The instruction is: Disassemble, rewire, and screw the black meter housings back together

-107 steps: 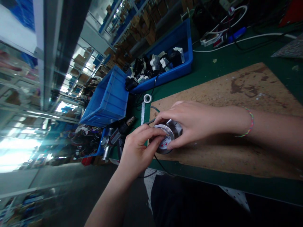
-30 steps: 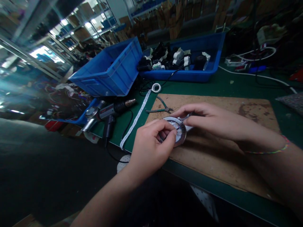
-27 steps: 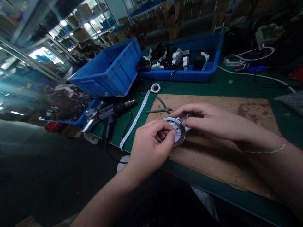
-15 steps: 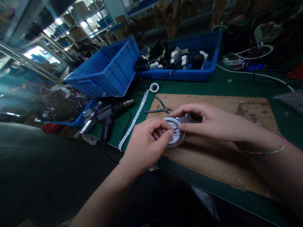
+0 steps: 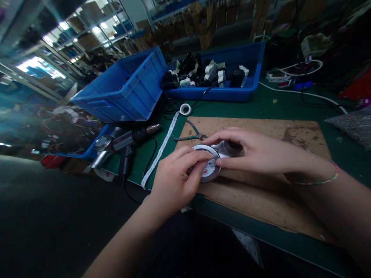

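Observation:
A round metal gauge (image 5: 209, 170) with a white dial and red marks lies on a worn brown board (image 5: 269, 173) near the bench's front edge. My left hand (image 5: 174, 183) is curled, its thumb and fingers pinching the gauge's left rim. My right hand (image 5: 255, 152) reaches in from the right, fingers closed over the top and right side of the gauge beside its short metal stub (image 5: 228, 146). A woven bracelet (image 5: 321, 179) circles my right wrist.
Small pliers (image 5: 191, 135) lie on the board's far left corner. A white tape strip (image 5: 160, 148) with its roll (image 5: 185, 109) and a heat gun (image 5: 121, 141) lie on the green bench to the left. Two blue bins (image 5: 127, 88) (image 5: 246, 90) stand behind, one holding black and white parts.
The view swung from tilted to nearly level. Both hands stayed on the gauge and turned it slightly, so the metal stub under my right fingers now shows.

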Motion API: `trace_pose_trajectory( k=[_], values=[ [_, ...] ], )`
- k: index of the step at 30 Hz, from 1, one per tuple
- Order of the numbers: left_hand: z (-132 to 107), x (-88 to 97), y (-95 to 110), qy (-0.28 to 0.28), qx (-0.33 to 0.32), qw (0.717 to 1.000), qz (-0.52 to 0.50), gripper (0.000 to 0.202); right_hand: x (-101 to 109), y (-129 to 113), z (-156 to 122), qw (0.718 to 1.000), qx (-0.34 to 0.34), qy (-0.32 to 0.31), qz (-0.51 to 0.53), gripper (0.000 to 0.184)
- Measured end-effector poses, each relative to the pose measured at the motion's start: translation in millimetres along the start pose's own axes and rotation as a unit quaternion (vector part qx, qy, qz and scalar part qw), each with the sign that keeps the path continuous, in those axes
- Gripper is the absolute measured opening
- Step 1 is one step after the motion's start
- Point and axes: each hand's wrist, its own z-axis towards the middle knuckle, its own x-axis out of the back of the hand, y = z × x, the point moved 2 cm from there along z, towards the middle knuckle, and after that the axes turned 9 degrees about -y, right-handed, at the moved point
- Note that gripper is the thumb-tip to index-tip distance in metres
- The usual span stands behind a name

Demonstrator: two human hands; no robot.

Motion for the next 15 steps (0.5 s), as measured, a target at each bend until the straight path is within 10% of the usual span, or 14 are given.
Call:
trace_pose_trajectory(
  k=[15],
  values=[
    [14, 13.0, 0, -0.114, -0.038, 0.988, 0.097, 0.025, 0, 5, -3, 0.999, 0.031, -0.002, -0.031, 0.048]
  ],
)
